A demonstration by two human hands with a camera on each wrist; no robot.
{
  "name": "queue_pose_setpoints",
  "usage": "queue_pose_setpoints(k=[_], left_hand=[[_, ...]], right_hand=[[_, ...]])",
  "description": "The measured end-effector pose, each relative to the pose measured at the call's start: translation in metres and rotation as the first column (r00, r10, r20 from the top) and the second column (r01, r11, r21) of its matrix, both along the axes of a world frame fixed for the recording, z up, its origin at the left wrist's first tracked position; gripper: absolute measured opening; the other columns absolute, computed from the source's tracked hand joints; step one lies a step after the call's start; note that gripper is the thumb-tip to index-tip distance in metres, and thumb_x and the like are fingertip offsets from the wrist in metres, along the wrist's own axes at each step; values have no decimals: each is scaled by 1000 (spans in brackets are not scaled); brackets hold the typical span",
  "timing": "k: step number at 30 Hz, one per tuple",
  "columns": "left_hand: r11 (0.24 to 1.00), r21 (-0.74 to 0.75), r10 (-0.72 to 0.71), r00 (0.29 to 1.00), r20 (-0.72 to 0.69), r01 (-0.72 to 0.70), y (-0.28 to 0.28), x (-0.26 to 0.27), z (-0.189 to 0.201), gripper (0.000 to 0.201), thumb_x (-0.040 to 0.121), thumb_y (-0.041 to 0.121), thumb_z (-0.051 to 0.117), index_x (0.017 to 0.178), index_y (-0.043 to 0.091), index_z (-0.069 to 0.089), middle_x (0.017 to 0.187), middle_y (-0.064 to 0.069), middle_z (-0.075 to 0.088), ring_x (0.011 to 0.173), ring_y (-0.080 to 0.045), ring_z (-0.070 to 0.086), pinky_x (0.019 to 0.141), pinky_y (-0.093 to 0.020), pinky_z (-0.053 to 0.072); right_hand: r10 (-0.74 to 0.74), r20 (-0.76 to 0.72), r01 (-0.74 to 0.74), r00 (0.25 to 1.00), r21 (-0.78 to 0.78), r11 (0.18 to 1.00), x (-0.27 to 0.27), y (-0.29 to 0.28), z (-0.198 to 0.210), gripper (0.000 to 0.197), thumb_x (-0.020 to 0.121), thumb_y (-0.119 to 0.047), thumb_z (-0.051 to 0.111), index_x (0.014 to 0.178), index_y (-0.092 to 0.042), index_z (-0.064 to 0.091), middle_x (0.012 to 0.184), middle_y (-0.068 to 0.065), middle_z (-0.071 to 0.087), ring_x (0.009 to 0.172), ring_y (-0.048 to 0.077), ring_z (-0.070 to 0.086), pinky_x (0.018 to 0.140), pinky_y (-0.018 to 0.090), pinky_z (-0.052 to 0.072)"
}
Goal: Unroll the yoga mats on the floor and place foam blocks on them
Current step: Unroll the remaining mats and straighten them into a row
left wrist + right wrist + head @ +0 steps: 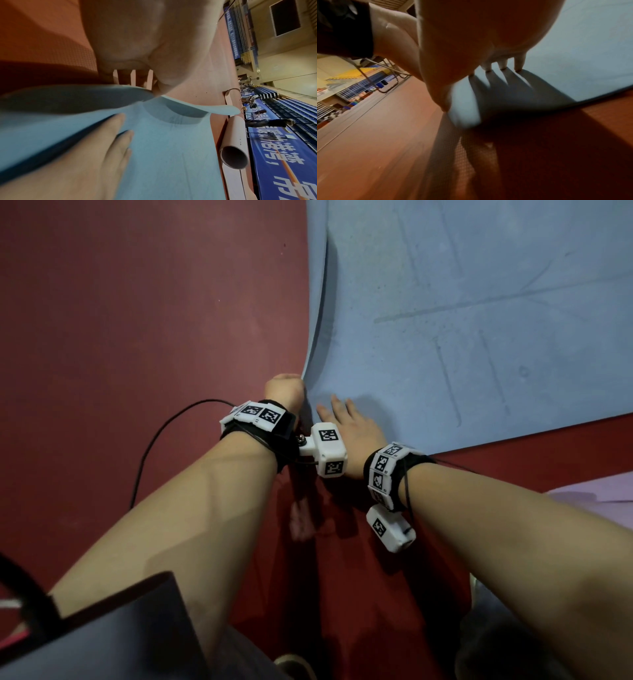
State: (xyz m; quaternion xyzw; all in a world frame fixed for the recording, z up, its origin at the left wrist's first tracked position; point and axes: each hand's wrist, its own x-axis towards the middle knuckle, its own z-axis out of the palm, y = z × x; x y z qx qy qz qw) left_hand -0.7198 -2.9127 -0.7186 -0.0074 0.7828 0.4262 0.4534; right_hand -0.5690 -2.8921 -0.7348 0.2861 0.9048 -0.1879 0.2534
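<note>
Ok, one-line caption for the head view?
Left hand grips the blue mat's edge; right hand presses it flat.

Under me is the dark red floor (137, 320). The blue yoga mat (479, 320) lies spread on it, its near-left corner lifted off the red. Beyond the blue mat's far edge a rolled pink mat (235, 140) lies on the floor, just beside it.

the left hand (285, 392) hides its own fingers where it meets the blue mat (462, 320), so the grip there cannot be told. the mat runs off the head view's top and right edges. beside the mat, a pink mat (596, 494) shows only a corner.
</note>
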Motion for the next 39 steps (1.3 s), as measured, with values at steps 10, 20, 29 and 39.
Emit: queue_pose_setpoints(k=[10, 20, 29, 39], left_hand=[[981, 66, -171, 975, -138, 182, 1, 28, 39, 32, 94, 16, 59, 124, 6, 62, 119, -11, 67, 111, -29, 63, 94, -30, 49], [882, 44, -423, 829, -365, 469, 47, 8, 62, 52, 85, 30, 71, 130, 12, 50, 110, -6, 60, 98, -24, 58, 80, -28, 42], [895, -226, -438, 855, -277, 384, 45, -6, 73, 35, 83, 10, 69, 117, 16, 62, 94, -1, 65, 88, -24, 65, 75, -30, 51], [971, -194, -194, 936, -295, 140, 53, -45, 16, 10, 79, 13, 66, 72, 18, 60, 69, -4, 63, 69, -29, 62, 66, -34, 53]], right_hand=[[-26, 219, 29, 975, -10, 1000, 7, 58, 87, 75, 93, -14, 49, 157, -25, 11, 162, 8, 19, 141, 31, 37, 112, 45, 36], [-10, -36, 10, 999, -19, 1000, -52, 124, 115, 35, 90, -3, 47, 124, -3, 53, 130, 15, 50, 115, 34, 54, 90, 36, 43], [-18, -185, -18, 983, -189, 982, -92, 156, 111, 32, 85, -1, 47, 110, -14, 63, 116, 6, 62, 104, 29, 60, 89, 38, 50], [228, -169, -247, 959, -100, 964, -171, 167, 76, 25, 89, -7, 53, 103, -17, 70, 110, 6, 69, 101, 27, 63, 87, 36, 52]])
